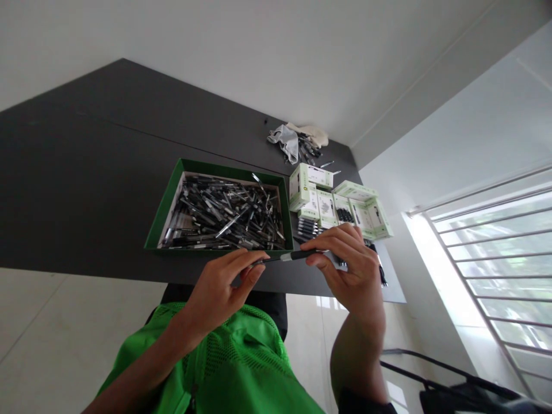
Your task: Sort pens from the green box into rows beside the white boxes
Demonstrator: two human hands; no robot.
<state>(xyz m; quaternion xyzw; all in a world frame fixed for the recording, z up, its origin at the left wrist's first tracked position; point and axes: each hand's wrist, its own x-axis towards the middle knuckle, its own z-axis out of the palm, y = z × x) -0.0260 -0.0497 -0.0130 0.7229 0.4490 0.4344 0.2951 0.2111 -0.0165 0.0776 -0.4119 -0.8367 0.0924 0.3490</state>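
A black pen [287,256] with a grey band is held level between my two hands, in front of the table's near edge. My left hand [230,276] pinches its left end between thumb and fingers. At the other end, the thumb and fingers of my right hand [347,259] close on the pen's dark barrel. Just beyond my left hand is a green box [161,215], filled with many loose black and clear pens [224,210]. Behind my right hand lie rows of pens [307,225] beside small pale-green cartons.
Pale-green cartons [298,188] stand on the right of the dark table [86,172], one open carton [373,215] among them. Farther back, a grey cloth [284,141] lies by more pens [308,150]. A wall borders the table's back; a chair [452,382] is at lower right.
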